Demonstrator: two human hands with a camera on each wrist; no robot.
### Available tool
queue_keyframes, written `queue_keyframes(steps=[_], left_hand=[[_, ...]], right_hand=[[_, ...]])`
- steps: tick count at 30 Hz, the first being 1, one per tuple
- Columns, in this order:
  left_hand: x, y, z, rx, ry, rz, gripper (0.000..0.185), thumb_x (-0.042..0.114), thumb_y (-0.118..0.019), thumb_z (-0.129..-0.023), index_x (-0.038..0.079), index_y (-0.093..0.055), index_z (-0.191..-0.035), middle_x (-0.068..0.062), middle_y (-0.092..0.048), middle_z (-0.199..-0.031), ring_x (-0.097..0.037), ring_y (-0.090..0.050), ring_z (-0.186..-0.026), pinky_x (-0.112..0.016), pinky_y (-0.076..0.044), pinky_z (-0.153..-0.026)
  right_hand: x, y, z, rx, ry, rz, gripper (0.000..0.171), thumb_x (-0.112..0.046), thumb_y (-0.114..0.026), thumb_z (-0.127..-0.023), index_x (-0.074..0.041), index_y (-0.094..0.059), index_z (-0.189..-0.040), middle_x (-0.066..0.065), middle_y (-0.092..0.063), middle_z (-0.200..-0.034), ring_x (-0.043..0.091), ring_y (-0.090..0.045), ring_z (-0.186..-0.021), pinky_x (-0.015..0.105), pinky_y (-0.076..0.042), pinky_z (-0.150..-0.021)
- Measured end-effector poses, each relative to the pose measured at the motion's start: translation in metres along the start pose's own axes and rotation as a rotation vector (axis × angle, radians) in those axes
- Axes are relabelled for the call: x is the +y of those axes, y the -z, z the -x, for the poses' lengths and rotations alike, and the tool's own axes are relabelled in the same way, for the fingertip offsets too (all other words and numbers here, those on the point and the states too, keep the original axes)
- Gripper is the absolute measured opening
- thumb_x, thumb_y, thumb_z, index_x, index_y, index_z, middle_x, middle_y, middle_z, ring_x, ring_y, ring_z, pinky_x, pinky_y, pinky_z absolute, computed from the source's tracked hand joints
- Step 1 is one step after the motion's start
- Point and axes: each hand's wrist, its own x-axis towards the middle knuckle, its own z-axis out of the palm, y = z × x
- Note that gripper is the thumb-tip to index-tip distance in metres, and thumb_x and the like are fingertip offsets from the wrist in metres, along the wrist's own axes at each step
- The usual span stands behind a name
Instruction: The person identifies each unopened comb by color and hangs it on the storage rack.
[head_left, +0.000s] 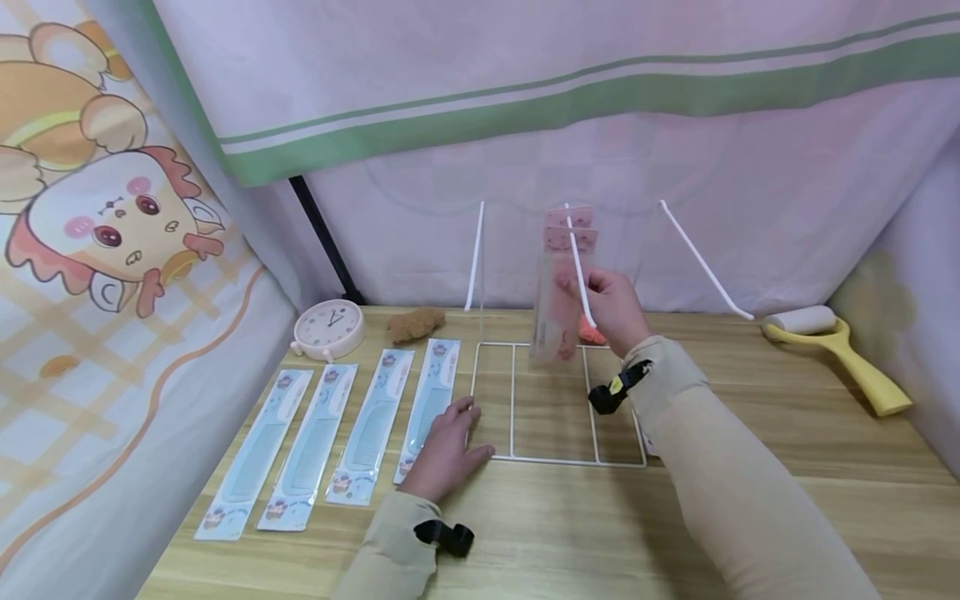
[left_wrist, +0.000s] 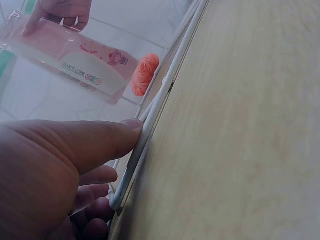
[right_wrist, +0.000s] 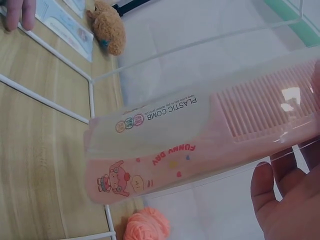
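My right hand holds a packaged pink comb by its side. This pack and another pink one behind it hang from the middle prong of a white wire rack. Clear wrapping and the words "PLASTIC COMB" show in the right wrist view. Around the near left corner of the rack's base, my left hand has its thumb on the front wire and its fingers at the side wire. To its left lie several packaged blue combs in a row.
Behind the blue packs stand a round clock and a brown fuzzy object. Coral yarn sits behind the rack. A yellow-handled lint roller is at the far right. Two outer prongs stick forward. Curtains enclose the table.
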Motion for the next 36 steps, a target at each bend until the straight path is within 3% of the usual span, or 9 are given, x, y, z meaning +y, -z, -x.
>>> queue_keyframes(steps=[6, 10, 14, 21, 30, 36], left_hand=[[0.0, 0.0, 0.0, -0.004, 0.0, 0.013, 0.065, 0.028, -0.077, -0.089, -0.001, -0.052, -0.142, -0.015, -0.036, -0.158, -0.04, -0.037, -0.14, -0.053, -0.036, -0.114], [-0.001, -0.002, 0.0, -0.007, 0.005, 0.015, 0.066, 0.028, -0.077, -0.089, 0.0, -0.051, -0.143, -0.014, -0.035, -0.158, -0.039, -0.037, -0.14, -0.052, -0.036, -0.114], [0.0, -0.002, -0.001, -0.008, 0.012, 0.021, 0.066, 0.029, -0.077, -0.089, 0.001, -0.051, -0.143, -0.013, -0.034, -0.159, -0.039, -0.036, -0.141, -0.053, -0.035, -0.114], [0.0, 0.0, -0.001, -0.011, 0.018, 0.027, 0.066, 0.029, -0.076, -0.09, 0.001, -0.051, -0.143, -0.014, -0.034, -0.159, -0.039, -0.035, -0.142, -0.053, -0.035, -0.115], [-0.003, -0.001, -0.002, -0.011, 0.005, 0.009, 0.065, 0.028, -0.075, -0.091, -0.001, -0.051, -0.143, -0.014, -0.035, -0.159, -0.038, -0.036, -0.141, -0.051, -0.036, -0.114], [-0.002, 0.0, 0.0, -0.014, 0.0, 0.007, 0.065, 0.028, -0.075, -0.091, -0.001, -0.051, -0.143, -0.015, -0.035, -0.158, -0.038, -0.037, -0.141, -0.051, -0.036, -0.114]], right_hand=[[0.003, 0.002, 0.004, 0.027, 0.061, 0.06, 0.042, -0.038, -0.073, -0.092, 0.002, -0.062, -0.081, -0.002, -0.051, -0.069, 0.014, -0.044, -0.067, 0.024, -0.037, -0.055], [0.013, 0.006, 0.011, 0.018, 0.032, 0.116, 0.042, -0.04, -0.072, -0.092, 0.0, -0.062, -0.084, -0.003, -0.053, -0.071, 0.016, -0.046, -0.069, 0.025, -0.038, -0.057], [0.024, 0.01, 0.018, -0.015, -0.02, 0.134, 0.039, -0.038, -0.072, -0.093, 0.0, -0.068, -0.098, 0.0, -0.063, -0.083, 0.016, -0.055, -0.077, 0.022, -0.047, -0.062], [0.041, 0.014, 0.027, -0.045, -0.044, 0.072, 0.037, -0.026, -0.071, -0.096, 0.006, -0.067, -0.115, 0.02, -0.069, -0.113, 0.005, -0.066, -0.088, 0.02, -0.055, -0.082], [0.056, 0.024, 0.039, -0.031, -0.062, 0.198, 0.046, -0.043, -0.071, -0.093, -0.004, -0.07, -0.119, 0.011, -0.071, -0.114, 0.019, -0.06, -0.104, 0.034, -0.047, -0.091], [0.066, 0.035, 0.048, -0.032, -0.036, 0.244, 0.036, -0.037, -0.071, -0.095, -0.005, -0.071, -0.111, 0.01, -0.07, -0.113, 0.013, -0.062, -0.101, 0.026, -0.049, -0.088]])
